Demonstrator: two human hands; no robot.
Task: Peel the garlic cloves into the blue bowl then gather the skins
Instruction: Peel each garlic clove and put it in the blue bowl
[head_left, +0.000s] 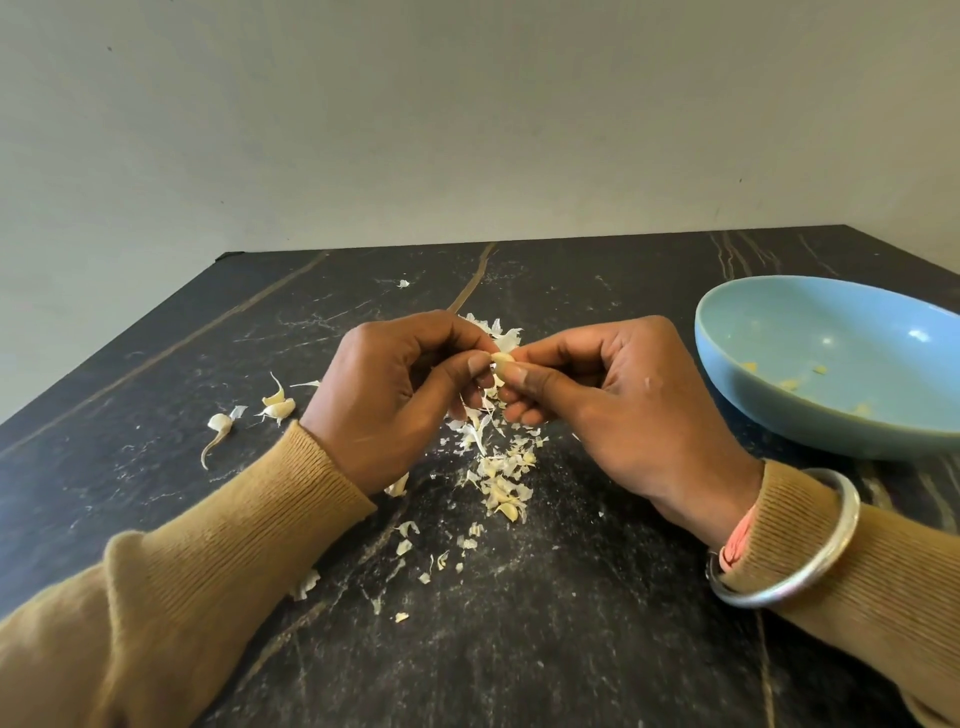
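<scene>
1. Head view: judged mid-peel on one small garlic clove (503, 359), pinched up off the worktop (571, 649), left of the blue bowl (779, 415) and about level with its middle.
2. Probably best done by steadying one end with the left grip (384, 395) and lifting the papery skin with the right thumbnail, then stripping it lengthwise. Seemed wiser to turn the clove than to squeeze it, as likely slippery once bare.
3. Looked sensible to work above the skins (501, 478), scattered left of the bowl and nearer the person, so that scraps dropped where they would later be gathered. Then called for a short carry across to the bowl.
4. At the left grip: closed to a narrow pinch, thumb and forefinger tips on the clove's left end, other fingers curled beneath.
5. At the right grip (613, 395): closed narrow too, thumb and forefinger tips on the clove's right side, remaining fingers curled below. Could not tell how much skin clung to the hidden underside.
6. Inside the bowl: a few pale yellow pieces (789, 383) already. Well left of the bowl, beyond the left grip, lay unpeeled cloves (278, 408), so judged only part-way through, with gathering not yet begun.
</scene>
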